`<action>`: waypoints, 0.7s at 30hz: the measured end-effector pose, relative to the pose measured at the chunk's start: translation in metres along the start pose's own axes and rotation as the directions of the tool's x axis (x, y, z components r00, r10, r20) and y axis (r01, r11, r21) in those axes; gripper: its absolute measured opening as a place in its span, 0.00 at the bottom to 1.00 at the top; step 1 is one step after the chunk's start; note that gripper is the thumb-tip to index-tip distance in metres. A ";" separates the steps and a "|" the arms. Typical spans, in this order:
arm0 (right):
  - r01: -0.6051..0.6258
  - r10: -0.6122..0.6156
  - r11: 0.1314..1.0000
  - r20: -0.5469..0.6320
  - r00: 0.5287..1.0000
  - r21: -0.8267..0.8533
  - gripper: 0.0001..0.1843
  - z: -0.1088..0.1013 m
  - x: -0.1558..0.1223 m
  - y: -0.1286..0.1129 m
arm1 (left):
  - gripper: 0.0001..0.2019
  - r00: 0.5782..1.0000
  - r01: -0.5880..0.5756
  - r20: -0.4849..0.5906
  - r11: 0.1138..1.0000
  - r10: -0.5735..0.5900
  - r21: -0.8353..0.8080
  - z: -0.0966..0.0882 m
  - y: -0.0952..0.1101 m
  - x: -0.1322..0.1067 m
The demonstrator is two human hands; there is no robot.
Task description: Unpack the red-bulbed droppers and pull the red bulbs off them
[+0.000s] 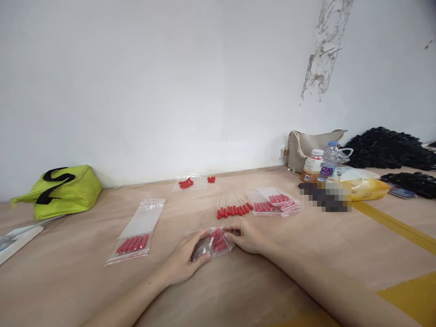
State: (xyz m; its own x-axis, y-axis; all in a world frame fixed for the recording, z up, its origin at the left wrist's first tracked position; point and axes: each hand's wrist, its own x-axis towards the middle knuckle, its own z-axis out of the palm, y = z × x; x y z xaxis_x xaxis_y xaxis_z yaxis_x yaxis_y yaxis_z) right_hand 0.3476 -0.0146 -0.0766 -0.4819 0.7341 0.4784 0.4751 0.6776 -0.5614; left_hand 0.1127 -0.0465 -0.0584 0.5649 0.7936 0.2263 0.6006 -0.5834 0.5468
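A clear plastic bag (205, 249) with several red-bulbed droppers (220, 241) in it lies on the brown-covered table in front of me. My left hand (188, 258) grips the bag's left side between thumb and fingers. At the right end, my right hand (245, 235) pinches the bag's edge near the red bulbs. Just beyond my hands lies a row of loose droppers (235, 210), red bulbs toward me and thin pale stems pointing away. Filled zip bags (272, 203) overlap to their right. Another filled bag (138, 231) lies flat on the left.
Against the wall are more red bulbs in clear plastic (185, 182). A yellow-green bag (68, 190) stands at the left. At right are a beige bag (306, 143), two bottles (313, 165), a yellow tissue pack (368, 188) and a black heap (388, 147).
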 end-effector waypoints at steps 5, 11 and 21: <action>0.010 -0.010 0.997 0.000 1.000 -0.078 0.06 0.001 0.002 -0.007 | 0.27 1.000 0.004 0.003 0.999 -0.004 -0.035 0.002 -0.002 0.003; -0.038 0.037 0.999 -0.019 0.999 -0.032 0.10 0.001 0.001 -0.009 | 0.22 0.999 0.001 -0.042 1.000 -0.002 -0.023 0.003 0.004 0.004; -0.131 0.137 0.987 0.063 0.989 -0.089 0.10 0.006 0.006 -0.011 | 0.21 1.000 -0.001 -0.009 0.998 0.001 0.058 0.003 0.001 0.003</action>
State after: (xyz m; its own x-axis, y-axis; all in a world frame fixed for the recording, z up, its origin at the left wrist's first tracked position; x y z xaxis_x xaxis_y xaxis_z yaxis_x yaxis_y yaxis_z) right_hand 0.3348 -0.0178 -0.0710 -0.4579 0.8158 0.3533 0.5979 0.5767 -0.5566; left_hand 0.1169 -0.0451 -0.0600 0.5604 0.7944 0.2344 0.6322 -0.5931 0.4986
